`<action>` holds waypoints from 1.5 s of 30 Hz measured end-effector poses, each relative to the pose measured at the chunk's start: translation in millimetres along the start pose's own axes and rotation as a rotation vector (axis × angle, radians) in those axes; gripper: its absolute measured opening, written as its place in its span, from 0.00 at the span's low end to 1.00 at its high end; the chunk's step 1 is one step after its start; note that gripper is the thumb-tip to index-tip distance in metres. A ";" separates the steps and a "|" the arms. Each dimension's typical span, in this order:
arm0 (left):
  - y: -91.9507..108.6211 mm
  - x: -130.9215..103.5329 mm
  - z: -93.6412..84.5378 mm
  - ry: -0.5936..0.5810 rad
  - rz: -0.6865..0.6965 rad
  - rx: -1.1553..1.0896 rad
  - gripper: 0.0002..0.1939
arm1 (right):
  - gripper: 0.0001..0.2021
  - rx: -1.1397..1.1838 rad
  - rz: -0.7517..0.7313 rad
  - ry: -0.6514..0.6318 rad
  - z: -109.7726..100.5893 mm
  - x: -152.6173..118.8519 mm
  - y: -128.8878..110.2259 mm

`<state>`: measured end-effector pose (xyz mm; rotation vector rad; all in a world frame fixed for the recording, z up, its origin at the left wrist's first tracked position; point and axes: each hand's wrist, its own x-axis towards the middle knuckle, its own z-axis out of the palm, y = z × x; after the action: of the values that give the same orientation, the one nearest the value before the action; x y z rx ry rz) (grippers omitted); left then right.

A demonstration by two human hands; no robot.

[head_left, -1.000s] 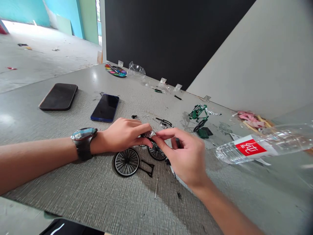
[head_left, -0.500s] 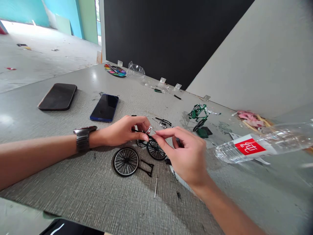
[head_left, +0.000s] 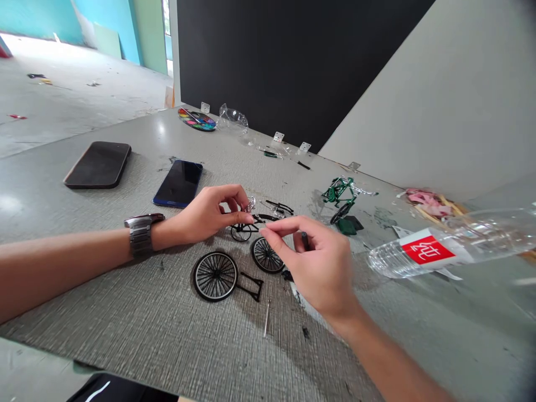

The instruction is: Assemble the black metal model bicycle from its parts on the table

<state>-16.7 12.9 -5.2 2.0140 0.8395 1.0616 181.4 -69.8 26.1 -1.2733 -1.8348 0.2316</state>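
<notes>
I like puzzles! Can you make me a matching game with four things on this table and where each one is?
Things:
1. round paint palette with many colours
2. clear plastic water bottle with a red label
3. small green model bicycle
4. black spoked model wheel lying flat

Places:
A. on its side at the right edge
B. far end of the grey table, near the black wall
C. just below the left hand
D. beyond the right hand, left of the bottle

Pairs: 1-B, 2-A, 3-D, 4-C
</notes>
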 end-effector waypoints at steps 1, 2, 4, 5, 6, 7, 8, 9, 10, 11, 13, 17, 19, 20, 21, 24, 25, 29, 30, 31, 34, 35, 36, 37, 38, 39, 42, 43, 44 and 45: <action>0.3 -0.4 -0.1 -0.004 0.006 0.014 0.11 | 0.01 0.002 0.007 0.009 -0.3 0.5 1.0; 0.8 -0.9 -0.2 -0.011 0.014 0.030 0.10 | 0.00 -0.001 0.012 0.013 -0.5 1.1 2.2; 1.9 -1.9 -0.1 -0.033 0.033 0.057 0.10 | 0.00 -0.013 0.006 -0.002 -0.3 2.1 4.6; 2.5 -2.3 0.0 -0.042 0.044 0.067 0.10 | 0.00 -0.021 -0.005 -0.017 0.1 2.3 5.5; 2.9 -2.6 0.2 -0.047 0.058 0.077 0.10 | 0.00 -0.029 -0.020 -0.033 0.8 2.2 6.0; 3.2 -2.8 0.3 -0.048 0.070 0.087 0.10 | 0.00 -0.035 -0.038 -0.044 1.6 2.0 6.3; 3.5 -2.9 0.4 -0.046 0.081 0.096 0.10 | 0.01 -0.039 -0.053 -0.050 2.4 1.5 6.3; 3.6 -2.9 0.5 -0.043 0.088 0.103 0.10 | 0.01 -0.044 -0.066 -0.051 3.1 1.0 6.0; 3.7 -2.9 0.5 -0.041 0.091 0.107 0.10 | 0.01 -0.049 -0.073 -0.052 3.7 0.5 5.7; 3.7 -2.8 0.5 -0.040 0.091 0.109 0.10 | 0.01 -0.053 -0.077 -0.053 4.1 0.1 5.3; 3.9 -2.7 0.5 -0.036 0.081 0.110 0.10 | 0.01 -0.055 -0.079 -0.060 4.4 -0.3 4.7; 4.4 -2.4 0.7 -0.014 0.057 0.123 0.10 | 0.02 -0.039 -0.072 -0.068 4.0 -0.3 4.3; 4.6 -2.2 0.9 0.006 0.056 0.125 0.10 | 0.01 -0.029 -0.058 -0.069 4.0 -0.4 3.9; 4.6 -2.1 1.0 0.014 0.058 0.125 0.10 | 0.01 -0.024 -0.047 -0.070 4.0 -0.4 3.7; 4.5 -2.1 1.0 0.020 0.060 0.126 0.10 | 0.01 -0.017 -0.035 -0.073 4.1 -0.5 3.6; 3.9 -2.1 0.8 0.013 0.067 0.128 0.10 | 0.01 0.003 0.010 -0.082 4.8 -0.9 4.1; 3.7 -2.2 0.7 0.002 0.069 0.128 0.10 | 0.01 0.010 0.026 -0.081 5.1 -1.1 4.5; 4.2 -2.7 0.3 -0.049 0.080 0.128 0.11 | 0.02 0.038 0.067 -0.074 6.4 -1.8 6.3; 4.5 -2.8 0.2 -0.058 0.083 0.128 0.11 | 0.02 0.043 0.069 -0.074 6.7 -2.0 6.6; 4.8 -2.8 0.1 -0.063 0.086 0.129 0.11 | 0.03 0.045 0.067 -0.075 6.9 -2.1 6.7; 5.1 -2.9 0.0 -0.073 0.098 0.132 0.11 | 0.02 0.039 0.046 -0.069 7.3 -2.3 7.0; 5.0 -3.0 -0.1 -0.074 0.101 0.133 0.11 | 0.02 0.033 0.038 -0.066 7.3 -2.3 7.1; 4.9 -3.0 -0.1 -0.076 0.103 0.134 0.11 | 0.02 0.025 0.029 -0.064 7.3 -2.1 7.1; 4.8 -3.0 0.0 -0.078 0.104 0.135 0.11 | 0.02 0.014 0.019 -0.062 7.2 -1.9 7.2; 4.7 -3.1 0.0 -0.080 0.106 0.136 0.11 | 0.02 0.002 0.005 -0.062 7.1 -1.6 7.2; 4.6 -3.2 0.1 -0.083 0.108 0.137 0.11 | 0.02 -0.013 -0.011 -0.066 6.9 -1.3 7.3; 5.0 -3.7 0.6 -0.100 0.119 0.150 0.12 | 0.02 -0.058 -0.071 -0.095 6.4 -0.8 7.6; 5.2 -4.0 0.7 -0.103 0.124 0.155 0.12 | 0.02 -0.069 -0.085 -0.106 6.4 -0.8 7.7; 5.5 -4.2 0.8 -0.106 0.128 0.162 0.12 | 0.02 -0.077 -0.096 -0.115 6.3 -0.9 7.8; 5.7 -4.4 0.9 -0.107 0.133 0.167 0.12 | 0.02 -0.083 -0.104 -0.120 6.4 -1.1 8.1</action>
<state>-16.6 6.1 -2.8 2.2731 0.7686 0.9736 182.2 -65.1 17.0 -1.2388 -2.0254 0.1798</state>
